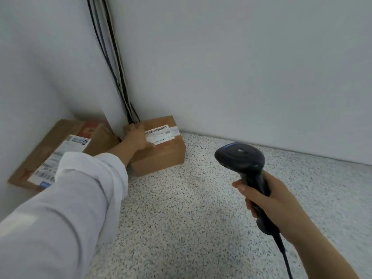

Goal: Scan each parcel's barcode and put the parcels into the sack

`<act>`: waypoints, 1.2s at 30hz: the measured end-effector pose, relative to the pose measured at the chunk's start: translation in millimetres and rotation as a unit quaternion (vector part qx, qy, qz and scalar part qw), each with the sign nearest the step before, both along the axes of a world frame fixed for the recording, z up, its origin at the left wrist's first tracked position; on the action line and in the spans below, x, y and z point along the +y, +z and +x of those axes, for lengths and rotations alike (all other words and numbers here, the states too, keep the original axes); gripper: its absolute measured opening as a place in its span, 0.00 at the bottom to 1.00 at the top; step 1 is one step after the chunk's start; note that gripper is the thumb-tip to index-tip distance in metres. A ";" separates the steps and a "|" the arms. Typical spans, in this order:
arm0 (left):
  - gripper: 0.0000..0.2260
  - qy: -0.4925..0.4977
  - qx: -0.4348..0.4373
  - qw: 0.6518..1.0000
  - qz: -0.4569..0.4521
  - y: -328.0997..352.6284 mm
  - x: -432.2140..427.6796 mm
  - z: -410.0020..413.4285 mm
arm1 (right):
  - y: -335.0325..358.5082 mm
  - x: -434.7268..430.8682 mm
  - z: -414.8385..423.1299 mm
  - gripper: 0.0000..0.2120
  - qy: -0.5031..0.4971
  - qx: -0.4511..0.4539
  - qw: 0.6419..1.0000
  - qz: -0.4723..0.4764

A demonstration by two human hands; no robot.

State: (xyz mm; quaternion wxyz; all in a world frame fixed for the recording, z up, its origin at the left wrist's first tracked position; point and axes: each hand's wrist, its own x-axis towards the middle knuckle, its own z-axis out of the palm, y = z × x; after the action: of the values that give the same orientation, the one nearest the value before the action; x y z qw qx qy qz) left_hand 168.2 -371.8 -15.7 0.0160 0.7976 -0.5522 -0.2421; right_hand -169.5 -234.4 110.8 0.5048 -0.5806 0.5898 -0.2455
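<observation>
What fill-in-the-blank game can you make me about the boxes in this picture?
1. The right hand holds a black ____.
2. The small box that the left hand touches has a white ____ on top.
3. The bigger box lies to the ____ of the small box.
Missing words: scanner; label; left.

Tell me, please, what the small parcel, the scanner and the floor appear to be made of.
Small parcel: brown cardboard with a matte finish and crisp folded edges; it carries a white paper label.
Scanner: probably dark moulded plastic, slightly glossy, judging by the soft highlights on its rounded head.
Floor: a pale, matte surface with fine dark speckles; it could be terrazzo or printed vinyl, and I cannot tell which.
</observation>
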 end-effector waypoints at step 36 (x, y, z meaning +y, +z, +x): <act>0.60 -0.114 0.053 0.991 0.035 -29.6 185.3 -290.0 | 0.7 114.0 -199.3 0.05 -0.062 0.083 0.995 0.006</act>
State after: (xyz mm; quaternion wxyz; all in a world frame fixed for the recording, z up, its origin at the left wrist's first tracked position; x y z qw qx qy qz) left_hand -121.8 -186.5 -45.3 -0.0105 0.7156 -0.6288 -0.3038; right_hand -368.8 -120.4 111.5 0.4415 -0.5583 0.6659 -0.2235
